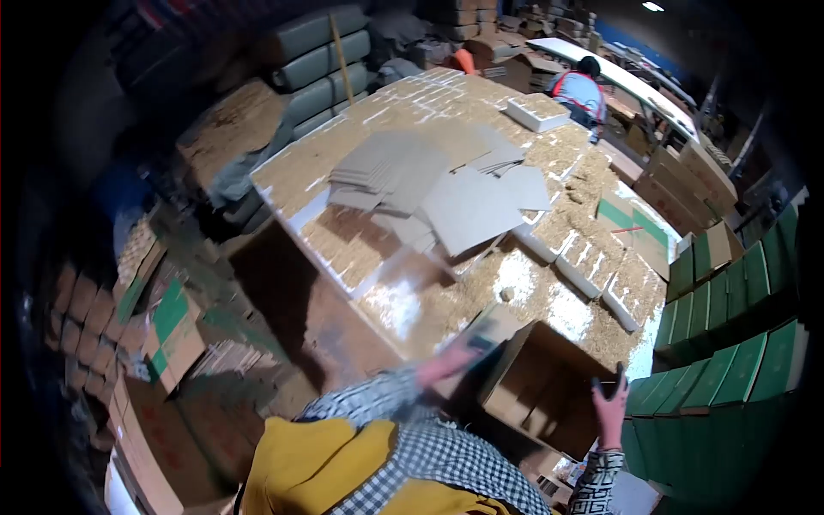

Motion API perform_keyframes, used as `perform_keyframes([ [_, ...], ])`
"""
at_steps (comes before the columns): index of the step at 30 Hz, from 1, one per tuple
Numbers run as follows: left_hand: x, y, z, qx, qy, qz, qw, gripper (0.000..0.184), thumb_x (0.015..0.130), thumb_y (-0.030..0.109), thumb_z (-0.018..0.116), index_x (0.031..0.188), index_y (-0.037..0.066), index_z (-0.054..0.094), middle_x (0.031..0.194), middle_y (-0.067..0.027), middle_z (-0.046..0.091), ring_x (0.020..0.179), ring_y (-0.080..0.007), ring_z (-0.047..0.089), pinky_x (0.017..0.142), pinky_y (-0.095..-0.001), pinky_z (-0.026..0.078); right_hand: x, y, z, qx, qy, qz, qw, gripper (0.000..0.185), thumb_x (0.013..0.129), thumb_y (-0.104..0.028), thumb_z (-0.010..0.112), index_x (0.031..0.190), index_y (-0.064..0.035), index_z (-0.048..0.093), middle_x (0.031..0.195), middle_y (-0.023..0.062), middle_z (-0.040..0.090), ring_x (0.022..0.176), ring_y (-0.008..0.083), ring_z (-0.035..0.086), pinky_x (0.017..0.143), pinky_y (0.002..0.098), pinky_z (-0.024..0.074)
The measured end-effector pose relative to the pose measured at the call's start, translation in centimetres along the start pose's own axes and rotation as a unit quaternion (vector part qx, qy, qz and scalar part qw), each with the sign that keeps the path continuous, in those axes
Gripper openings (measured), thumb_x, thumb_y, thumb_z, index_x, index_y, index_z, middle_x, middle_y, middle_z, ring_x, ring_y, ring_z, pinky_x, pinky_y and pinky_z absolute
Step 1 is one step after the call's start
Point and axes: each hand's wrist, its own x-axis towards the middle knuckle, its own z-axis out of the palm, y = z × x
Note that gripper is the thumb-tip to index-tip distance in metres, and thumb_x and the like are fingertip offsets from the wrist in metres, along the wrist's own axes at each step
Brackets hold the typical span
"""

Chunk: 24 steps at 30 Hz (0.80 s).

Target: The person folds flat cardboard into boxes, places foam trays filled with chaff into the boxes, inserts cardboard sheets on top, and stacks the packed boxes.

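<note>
An open cardboard box (525,374) stands in front of me at the near edge of the table, its top facing up toward me. My right hand (610,410), in a pink glove with dark fingertips, is at the box's right side with its fingers apart. Whether it touches the rim I cannot tell. To the left of the box is my left hand (455,356), also gloved in pink. Motion smears its fingers, and a blurred greyish flat shape lies close by. The lower inside of the box is in shadow.
Flat cardboard sheets (472,206) lie stacked on the table among white trays (579,276) of tan shavings-like material. Green cartons (721,369) line the right side. More cardboard boxes (163,438) stand at left. A person (579,90) in a red-trimmed vest is at the far side.
</note>
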Motion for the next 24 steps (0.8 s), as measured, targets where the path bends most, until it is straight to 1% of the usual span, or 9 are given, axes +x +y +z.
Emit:
perform_keyframes([
  [3,-2.7,-4.4,-14.5,0.301,0.450,-0.128,0.831,0.039,0.085,0.021,0.062,0.118,0.001,0.052,0.109,-0.0211,0.060,0.097,-0.0354,0.059,0.082,-0.0411,0.049,0.7,0.5,1.0,-0.083,0.026,-0.004,0.996,0.082,0.071,-0.024,0.077,0.141,-0.0092,0.036,0.125,0.0218,0.046,0.113,0.0403,0.048,0.097,0.0438,0.0413],
  [4,-3.2,-5.0,-19.3,0.191,0.528,-0.285,0.776,0.045,0.086,0.032,0.063,0.120,0.005,0.053,0.108,-0.0218,0.061,0.097,-0.0362,0.060,0.081,-0.0425,0.050,0.9,0.4,1.5,-0.114,0.034,-0.011,0.993,0.086,0.069,-0.026,0.079,0.142,-0.0100,0.035,0.124,0.0215,0.047,0.114,0.0398,0.048,0.096,0.0433,0.0423],
  [6,-4.4,-16.5,-29.0,0.365,0.531,-0.525,0.556,0.063,0.090,0.055,0.048,0.130,0.007,0.047,0.128,-0.0210,0.053,0.110,-0.0355,0.057,0.084,-0.0489,0.049,1.5,0.5,2.3,-0.135,0.015,0.027,0.990,0.089,0.069,-0.027,0.079,0.143,-0.0106,0.033,0.125,0.0219,0.046,0.115,0.0397,0.048,0.096,0.0435,0.0430],
  [8,-3.3,-19.4,-31.7,0.259,0.516,-0.514,0.634,0.076,0.090,0.062,0.040,0.142,0.007,0.036,0.140,-0.0224,0.042,0.123,-0.0367,0.048,0.098,-0.0461,0.041,2.1,0.0,2.6,-0.145,0.002,0.042,0.989,0.089,0.070,-0.031,0.079,0.143,-0.0111,0.032,0.125,0.0229,0.046,0.115,0.0398,0.048,0.095,0.0441,0.0437],
  [10,-0.4,-11.9,-27.6,0.027,0.612,-0.211,0.762,0.079,0.092,0.056,0.049,0.147,0.004,0.025,0.148,-0.0206,0.033,0.135,-0.0328,0.034,0.108,-0.0413,0.032,2.5,-0.6,2.6,-0.175,-0.009,0.061,0.983,0.088,0.070,-0.033,0.078,0.142,-0.0115,0.033,0.125,0.0231,0.047,0.115,0.0399,0.049,0.094,0.0442,0.0440],
  [13,0.9,-7.3,-23.7,-0.165,0.665,-0.001,0.728,0.070,0.091,0.019,0.063,0.146,0.006,0.021,0.143,-0.0117,0.039,0.127,-0.0242,0.042,0.102,-0.0382,0.040,2.9,0.3,2.8,-0.170,0.000,0.041,0.985,0.087,0.071,-0.034,0.078,0.142,-0.0122,0.034,0.124,0.0233,0.047,0.114,0.0401,0.049,0.094,0.0444,0.0439],
  [18,0.0,-4.7,-23.7,-0.274,0.679,-0.009,0.681,0.066,0.079,0.002,0.071,0.136,0.005,0.037,0.131,-0.0074,0.046,0.114,-0.0210,0.048,0.098,-0.0358,0.041,2.5,0.1,2.8,-0.150,0.014,0.014,0.988,0.083,0.070,-0.032,0.078,0.139,-0.0093,0.037,0.125,0.0224,0.047,0.114,0.0396,0.048,0.096,0.0436,0.0417],
  [22,-6.2,-4.6,-21.3,-0.197,0.582,0.032,0.789,0.054,0.080,0.006,0.066,0.129,0.004,0.046,0.120,-0.0095,0.054,0.107,-0.0220,0.053,0.093,-0.0364,0.044,2.0,1.3,2.9,-0.181,0.044,-0.016,0.982,0.081,0.069,-0.033,0.079,0.137,-0.0108,0.040,0.130,0.0218,0.043,0.120,0.0412,0.042,0.097,0.0476,0.0396],
  [24,-9.3,-1.8,-18.3,-0.310,0.472,0.045,0.824,0.055,0.080,0.010,0.059,0.133,0.002,0.045,0.122,-0.0137,0.057,0.110,-0.0270,0.056,0.096,-0.0393,0.046,2.1,1.2,2.8,-0.174,0.055,-0.012,0.983,0.075,0.070,-0.035,0.078,0.134,-0.0138,0.045,0.135,0.0217,0.041,0.123,0.0403,0.041,0.099,0.0489,0.0382],
])
